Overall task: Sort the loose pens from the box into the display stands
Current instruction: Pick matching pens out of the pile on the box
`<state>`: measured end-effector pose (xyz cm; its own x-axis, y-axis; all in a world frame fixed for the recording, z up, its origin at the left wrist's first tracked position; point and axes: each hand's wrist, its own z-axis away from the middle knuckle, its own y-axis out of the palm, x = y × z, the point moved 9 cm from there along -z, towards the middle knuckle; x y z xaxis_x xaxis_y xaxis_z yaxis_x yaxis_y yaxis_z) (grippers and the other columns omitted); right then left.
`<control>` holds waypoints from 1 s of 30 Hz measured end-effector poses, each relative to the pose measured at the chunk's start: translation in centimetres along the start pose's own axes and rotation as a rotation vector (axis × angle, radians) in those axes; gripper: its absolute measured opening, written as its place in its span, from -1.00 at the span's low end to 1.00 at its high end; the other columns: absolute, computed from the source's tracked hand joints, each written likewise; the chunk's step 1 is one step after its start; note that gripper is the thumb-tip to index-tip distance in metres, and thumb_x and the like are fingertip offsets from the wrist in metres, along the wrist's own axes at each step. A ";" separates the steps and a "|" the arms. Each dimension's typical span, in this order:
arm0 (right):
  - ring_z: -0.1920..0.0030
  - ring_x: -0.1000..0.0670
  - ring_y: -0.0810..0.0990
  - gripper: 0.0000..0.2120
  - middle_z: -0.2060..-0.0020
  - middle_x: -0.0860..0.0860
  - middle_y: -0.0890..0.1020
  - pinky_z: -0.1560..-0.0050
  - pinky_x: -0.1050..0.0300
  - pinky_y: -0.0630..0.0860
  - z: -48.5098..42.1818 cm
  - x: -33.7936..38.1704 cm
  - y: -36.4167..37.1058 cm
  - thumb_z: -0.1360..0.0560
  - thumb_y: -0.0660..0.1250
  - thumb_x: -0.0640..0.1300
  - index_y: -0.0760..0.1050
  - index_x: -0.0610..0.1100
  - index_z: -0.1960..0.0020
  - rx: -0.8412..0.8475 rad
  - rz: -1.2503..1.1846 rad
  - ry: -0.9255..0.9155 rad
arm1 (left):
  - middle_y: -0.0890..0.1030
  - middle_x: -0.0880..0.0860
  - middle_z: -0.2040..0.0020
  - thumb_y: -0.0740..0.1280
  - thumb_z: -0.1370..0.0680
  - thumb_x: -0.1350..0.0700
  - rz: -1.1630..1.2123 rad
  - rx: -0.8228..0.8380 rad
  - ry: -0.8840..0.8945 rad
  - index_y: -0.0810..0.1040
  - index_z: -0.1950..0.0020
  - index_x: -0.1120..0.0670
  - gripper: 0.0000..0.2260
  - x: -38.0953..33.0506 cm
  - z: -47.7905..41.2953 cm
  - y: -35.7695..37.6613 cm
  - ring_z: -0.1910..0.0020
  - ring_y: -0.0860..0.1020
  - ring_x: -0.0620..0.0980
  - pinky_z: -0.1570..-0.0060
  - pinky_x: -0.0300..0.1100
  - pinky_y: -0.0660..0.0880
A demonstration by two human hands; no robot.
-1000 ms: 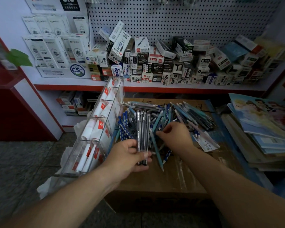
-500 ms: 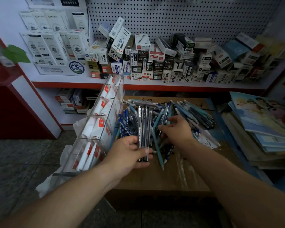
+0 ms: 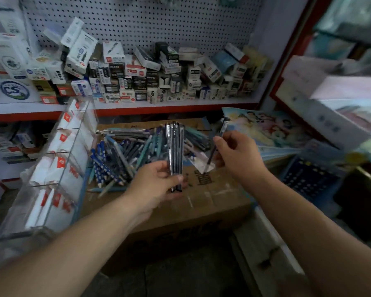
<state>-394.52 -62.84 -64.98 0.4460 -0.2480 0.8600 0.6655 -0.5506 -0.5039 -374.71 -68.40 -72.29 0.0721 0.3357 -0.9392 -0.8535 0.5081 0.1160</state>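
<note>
Holding upright a pen bundle [image 3: 175, 146], left grip [image 3: 156, 185] curls round its lower end above the cardboard box [image 3: 212, 196]. Right grip [image 3: 238, 157] pinches a single pen [image 3: 223, 128] just right. Loose pens [image 3: 120, 153] heaped on box, beside display stand [image 3: 58, 168] at left.

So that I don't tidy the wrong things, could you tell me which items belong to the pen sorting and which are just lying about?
Job: bundle of pens in left hand; single pen pinched by right hand; loose pens; cardboard box; display stand.
Lying about: small boxes on shelf; picture books; pegboard.
</note>
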 end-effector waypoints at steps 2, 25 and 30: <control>0.33 0.01 0.66 -0.81 0.35 -0.01 0.64 0.24 -0.01 0.67 1.2 -0.7 -3.9 -0.64 0.33 0.00 0.51 -0.10 0.07 -0.079 -0.011 0.022 | 0.73 0.15 0.04 0.38 -0.57 0.36 -0.025 0.046 0.001 0.58 -0.20 0.21 -0.77 -0.1 0.1 3.0 0.18 0.72 -0.04 0.31 -0.22 0.64; 0.37 0.08 0.67 -0.92 0.33 -0.08 0.68 0.36 0.28 0.57 40.7 -12.5 -40.9 -0.61 0.35 -0.20 0.56 -0.13 0.07 -0.946 0.146 0.262 | 0.69 0.26 -0.09 0.39 -0.55 0.38 -0.159 0.840 -0.048 0.56 -0.17 0.25 -0.79 5.3 20.0 43.4 0.04 0.67 0.09 0.09 -0.09 0.65; 0.27 0.15 0.68 -0.85 0.27 0.09 0.69 0.22 0.23 0.56 44.0 -15.3 -41.5 -0.57 0.41 -0.15 0.51 0.06 0.10 -0.987 0.294 0.289 | 0.68 0.19 -0.02 0.36 -0.57 0.38 -0.132 0.751 -0.141 0.57 -0.18 0.27 -0.81 9.7 22.5 45.4 0.15 0.65 0.00 0.28 -0.24 0.64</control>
<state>-402.65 -1.10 -60.75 0.2651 -0.5840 0.7673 -0.2810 -0.8080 -0.5179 -401.14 -24.25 -68.85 0.2568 0.3074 -0.9163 -0.2581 0.9355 0.2415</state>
